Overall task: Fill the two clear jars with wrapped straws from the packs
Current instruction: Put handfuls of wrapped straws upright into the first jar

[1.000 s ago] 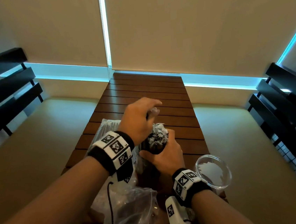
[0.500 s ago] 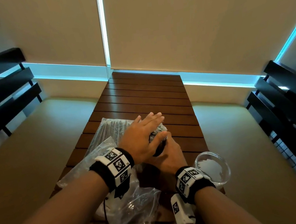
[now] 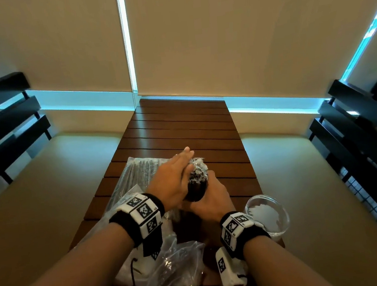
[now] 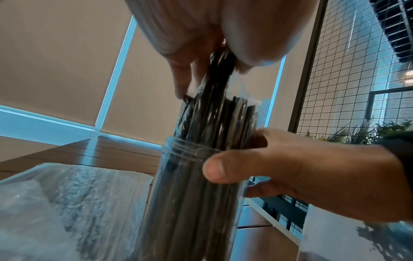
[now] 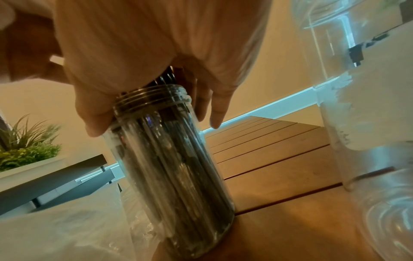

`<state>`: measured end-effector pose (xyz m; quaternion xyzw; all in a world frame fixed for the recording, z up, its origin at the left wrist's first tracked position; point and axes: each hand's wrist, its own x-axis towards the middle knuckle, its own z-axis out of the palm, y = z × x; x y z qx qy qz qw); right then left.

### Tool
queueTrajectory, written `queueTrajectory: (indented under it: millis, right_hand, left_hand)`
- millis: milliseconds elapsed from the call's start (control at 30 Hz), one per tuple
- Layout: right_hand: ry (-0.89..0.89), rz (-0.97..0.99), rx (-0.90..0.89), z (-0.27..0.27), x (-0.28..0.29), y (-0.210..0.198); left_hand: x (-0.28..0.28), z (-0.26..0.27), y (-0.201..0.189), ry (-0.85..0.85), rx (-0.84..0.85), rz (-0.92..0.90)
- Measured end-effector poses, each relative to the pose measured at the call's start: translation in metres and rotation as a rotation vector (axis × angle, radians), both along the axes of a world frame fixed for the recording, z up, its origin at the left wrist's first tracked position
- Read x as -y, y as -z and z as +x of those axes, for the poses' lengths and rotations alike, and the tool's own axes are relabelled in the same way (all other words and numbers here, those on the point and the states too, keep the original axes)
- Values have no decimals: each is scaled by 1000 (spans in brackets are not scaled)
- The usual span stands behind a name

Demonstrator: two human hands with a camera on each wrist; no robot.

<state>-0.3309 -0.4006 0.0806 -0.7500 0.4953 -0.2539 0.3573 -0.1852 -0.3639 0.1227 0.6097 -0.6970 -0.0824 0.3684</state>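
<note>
A clear jar (image 3: pixel 194 193) (image 5: pixel 174 167) packed with black wrapped straws (image 3: pixel 198 167) (image 4: pixel 214 114) stands near the front of the slatted wooden table (image 3: pixel 181 125). My right hand (image 3: pixel 212 198) (image 5: pixel 156 53) grips the jar at its threaded neck, thumb on one side and fingers on the other. My left hand (image 3: pixel 175 179) (image 4: pixel 201 35) lies over the straw tops with its fingers straight. Its palm presses on the tallest straws. A second clear jar (image 3: pixel 249 202) (image 5: pixel 362 123) stands just right of my right wrist and looks empty.
A plastic pack of dark straws (image 3: pixel 143 168) (image 4: pixel 67 203) lies left of the jar, and a crumpled clear bag (image 3: pixel 172 268) sits near the front edge. The table is narrow, with black slatted benches (image 3: pixel 7 129) on both sides. Bare slats stretch beyond the jar.
My left hand went from a curled hold above the straws to a flat palm on their tops. It has since shifted left, so the crinkled wrapper ends show again.
</note>
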Motion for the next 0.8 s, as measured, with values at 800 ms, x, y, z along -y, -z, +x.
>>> queueTrajectory:
  millis: [800]
  right_hand:
    - [-57,-73,-39,2,4,1]
  left_hand:
    - [29,-17,-2,-104,503,337]
